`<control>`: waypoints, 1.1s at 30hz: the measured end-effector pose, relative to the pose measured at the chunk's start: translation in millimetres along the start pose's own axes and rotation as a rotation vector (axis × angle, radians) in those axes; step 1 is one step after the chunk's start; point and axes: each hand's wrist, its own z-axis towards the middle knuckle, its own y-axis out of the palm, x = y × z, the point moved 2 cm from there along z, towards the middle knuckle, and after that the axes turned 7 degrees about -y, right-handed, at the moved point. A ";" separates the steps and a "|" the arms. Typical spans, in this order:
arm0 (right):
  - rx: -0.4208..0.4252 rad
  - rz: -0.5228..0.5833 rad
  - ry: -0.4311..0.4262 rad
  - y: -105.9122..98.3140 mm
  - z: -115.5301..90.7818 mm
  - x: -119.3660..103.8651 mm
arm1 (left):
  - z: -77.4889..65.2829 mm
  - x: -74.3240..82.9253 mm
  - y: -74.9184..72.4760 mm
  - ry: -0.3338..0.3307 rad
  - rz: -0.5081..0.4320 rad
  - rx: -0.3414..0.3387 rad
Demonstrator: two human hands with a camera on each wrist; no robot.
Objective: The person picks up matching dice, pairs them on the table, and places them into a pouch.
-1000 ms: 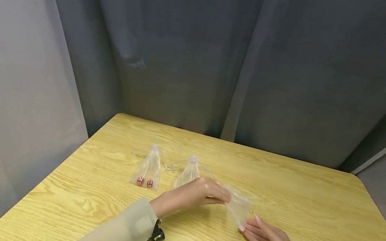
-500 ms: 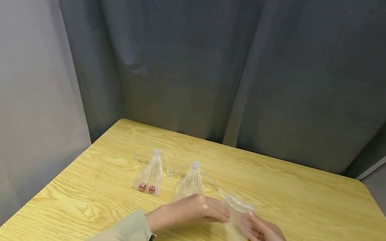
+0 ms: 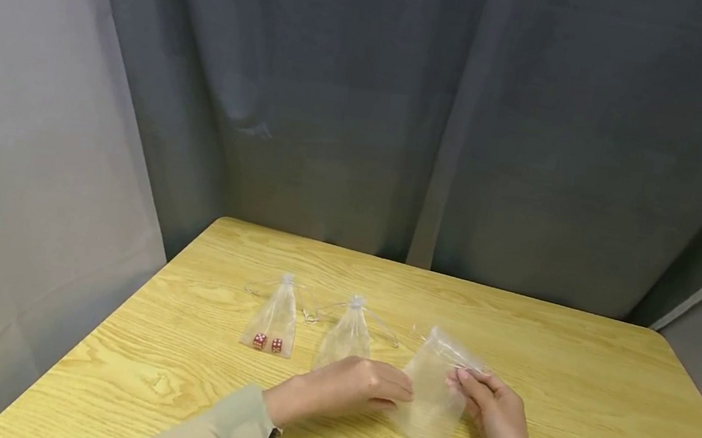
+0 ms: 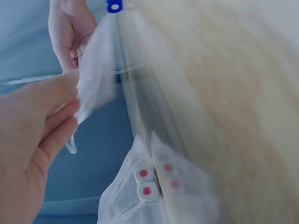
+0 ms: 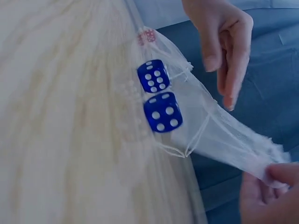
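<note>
Near the front of the wooden table, my right hand (image 3: pixel 496 416) pinches a sheer white drawstring pouch (image 3: pixel 431 401) by the upper right side, close to its mouth. The pouch hangs spread and looks empty. My left hand (image 3: pixel 347 389) is beside its left edge; in the right wrist view the left hand (image 5: pixel 229 44) has its fingers loosely extended, apart from the fabric. Two blue dice (image 5: pixel 162 112) with white pips lie on the table just below the pouch. Behind my left hand lies a second pouch (image 3: pixel 347 333); the left wrist view shows white dice (image 4: pixel 148 190) with red pips in it.
Farther left lies a third pouch (image 3: pixel 277 314), gathered at the neck, with two red dice (image 3: pixel 260 342) inside. Its cords spread across the wooden table (image 3: pixel 573 373), near the middle pouch's cords. Grey curtains (image 3: pixel 342 96) stand behind the table.
My right hand has moved from the pouch's bottom corner up to near its mouth. My left hand has let go of the pouch's upper edge. The pouch has turned and opened out flat.
</note>
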 end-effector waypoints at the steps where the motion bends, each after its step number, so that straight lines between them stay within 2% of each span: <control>1: 0.017 -0.018 -0.050 0.1 -0.5 -2.3 | 0.5 -0.9 -0.4 -0.031 -0.030 0.040; 5: 0.045 -0.110 -0.234 2.0 -3.8 -10.5 | 3.5 -4.9 -5.4 -0.193 -0.191 0.204; 11: 0.056 -0.269 -0.370 8.5 -8.1 -15.3 | 5.6 -13.6 -7.6 -0.439 -0.432 0.417; 13: 0.052 -0.314 -0.418 11.3 -8.3 -16.1 | 5.4 -15.8 -7.7 -0.494 -0.538 0.447; 15: 0.040 -0.345 -0.467 13.5 -8.8 -16.5 | 5.6 -16.8 -8.1 -0.537 -0.646 0.448; 18: 0.005 -0.375 -0.532 15.3 -10.0 -15.9 | 6.9 -16.7 -9.0 -0.585 -0.812 0.411; 20: -0.025 -0.388 -0.575 16.0 -11.4 -15.6 | 8.6 -15.8 -9.6 -0.607 -0.868 0.383; 23: -0.064 -0.419 -0.669 17.7 -13.2 -15.4 | 9.9 -13.8 -10.3 -0.620 -0.904 0.349; 26: -0.079 -0.458 -0.792 19.7 -15.0 -15.9 | 9.5 -12.1 -10.3 -0.622 -0.880 0.332; 29: -0.081 -0.513 -0.911 20.2 -15.9 -17.2 | 8.3 -11.5 -8.9 -0.595 -0.810 0.335; 33: -0.124 -0.554 -1.005 16.9 -14.2 -20.3 | 6.2 -11.6 -7.8 -0.511 -0.687 0.381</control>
